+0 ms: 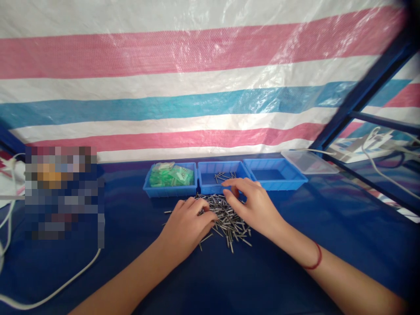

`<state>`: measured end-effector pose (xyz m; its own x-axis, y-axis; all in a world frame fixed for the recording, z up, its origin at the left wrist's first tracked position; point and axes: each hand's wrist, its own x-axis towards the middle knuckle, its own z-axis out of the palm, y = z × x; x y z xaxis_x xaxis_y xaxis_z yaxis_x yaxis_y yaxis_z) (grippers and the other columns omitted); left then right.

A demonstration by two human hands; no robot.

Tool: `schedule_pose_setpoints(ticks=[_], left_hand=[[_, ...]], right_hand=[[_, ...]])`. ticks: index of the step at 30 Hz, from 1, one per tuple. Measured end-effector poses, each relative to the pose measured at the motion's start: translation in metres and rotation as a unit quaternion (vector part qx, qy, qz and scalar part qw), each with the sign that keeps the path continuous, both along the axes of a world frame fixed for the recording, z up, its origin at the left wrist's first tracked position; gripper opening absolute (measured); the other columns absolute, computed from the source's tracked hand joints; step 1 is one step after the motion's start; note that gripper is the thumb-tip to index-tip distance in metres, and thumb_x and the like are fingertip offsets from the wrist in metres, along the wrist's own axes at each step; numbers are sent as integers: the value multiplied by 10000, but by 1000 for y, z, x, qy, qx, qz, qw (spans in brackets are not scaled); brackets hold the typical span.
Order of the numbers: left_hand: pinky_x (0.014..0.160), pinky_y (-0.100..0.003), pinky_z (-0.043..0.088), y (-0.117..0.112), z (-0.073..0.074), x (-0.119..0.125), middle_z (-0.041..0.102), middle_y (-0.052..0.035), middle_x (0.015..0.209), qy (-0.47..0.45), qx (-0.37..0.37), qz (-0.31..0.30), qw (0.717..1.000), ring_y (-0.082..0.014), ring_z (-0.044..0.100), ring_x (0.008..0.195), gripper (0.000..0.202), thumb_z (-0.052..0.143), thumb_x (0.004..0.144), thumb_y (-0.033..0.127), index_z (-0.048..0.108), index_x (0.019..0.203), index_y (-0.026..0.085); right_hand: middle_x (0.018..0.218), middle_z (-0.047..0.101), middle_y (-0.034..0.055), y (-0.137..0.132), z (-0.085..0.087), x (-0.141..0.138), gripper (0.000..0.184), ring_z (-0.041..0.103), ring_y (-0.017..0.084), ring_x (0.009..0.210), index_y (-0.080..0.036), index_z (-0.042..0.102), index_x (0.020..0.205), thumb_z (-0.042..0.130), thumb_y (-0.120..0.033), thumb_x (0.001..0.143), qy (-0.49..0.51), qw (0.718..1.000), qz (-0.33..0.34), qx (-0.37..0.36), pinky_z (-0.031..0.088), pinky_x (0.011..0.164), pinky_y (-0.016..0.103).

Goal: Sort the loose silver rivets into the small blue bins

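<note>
A pile of thin silvery nail-like metal pieces (229,221) lies loose on the blue table in front of the bins. My left hand (188,223) rests at the pile's left side, its fingers curled inward; their tips and anything between them are hidden. Over the right part of the pile, at the front edge of the middle blue bin (220,190), hovers my right hand (254,203). Its thumb and index finger are bent with a small gap between them, and nothing shows in that gap. A few of the same metal pieces (225,176) lie inside the middle bin.
The left blue bin (170,191) holds green and clear small packets (172,175). The right blue bin (278,184) adjoins the middle one, with a clear plastic lid (311,162) behind it. A white cable (65,288) curves along the left. Behind hangs a striped sheet (183,105).
</note>
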<state>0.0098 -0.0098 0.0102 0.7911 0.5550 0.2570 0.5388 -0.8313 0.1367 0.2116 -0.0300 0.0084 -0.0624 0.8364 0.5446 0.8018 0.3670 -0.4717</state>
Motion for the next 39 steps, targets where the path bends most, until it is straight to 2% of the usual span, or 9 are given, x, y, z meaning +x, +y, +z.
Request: schedule_pose_setpoints(ticks=[8,12,17,23,28,33,39], left_hand=[[722,-311,370,-2,-10,2,561,-35,979,-19,-54,64,996,-189,509,886,183,453,936,271,619,888,209],[746,-328,384,-4,-8,2,556,-39,1006,-23,-61,72,995,-200,510,905,159,479,922,279,626,937,222],[729,-330,392,-4,-6,3,542,-44,976,-12,-66,83,994,-202,510,882,177,465,925,273,622,880,204],[744,-347,410,-6,-12,4,520,-53,987,-22,-65,92,993,-212,506,899,201,415,941,255,590,867,191],[789,-375,421,-5,-16,5,506,-72,1016,-51,-64,98,992,-219,502,925,210,365,952,237,564,915,180],[836,-382,411,-2,-16,3,506,-70,1047,-110,-77,96,986,-213,496,947,194,374,959,257,556,957,189],[854,-375,388,1,-12,1,556,-44,1058,-135,-90,84,983,-210,510,972,177,422,951,271,590,982,226]], right_hand=[[632,581,-10,-4,1,-6,137,560,160,661,-204,656,889,521,-223,871,-4,999,45,-19,380,717,327],[646,597,-11,-5,3,-8,146,551,147,639,-204,653,848,511,-216,877,-9,998,56,-36,370,728,329],[656,605,-3,-6,5,-10,180,531,150,655,-197,626,762,490,-193,880,-25,996,69,-53,345,723,325],[648,588,-6,-7,5,-10,155,493,144,663,-187,624,729,517,-125,822,-57,991,96,-73,319,706,320],[687,599,-9,-9,1,-12,73,505,156,723,-194,620,742,583,-157,792,-93,982,133,-100,306,701,316],[701,581,-13,-9,4,-14,113,508,137,708,-197,611,792,531,-182,871,-38,982,150,-108,331,701,301],[691,549,-21,-9,6,-13,92,508,129,696,-196,600,775,565,-141,839,31,986,145,-80,362,694,291]])
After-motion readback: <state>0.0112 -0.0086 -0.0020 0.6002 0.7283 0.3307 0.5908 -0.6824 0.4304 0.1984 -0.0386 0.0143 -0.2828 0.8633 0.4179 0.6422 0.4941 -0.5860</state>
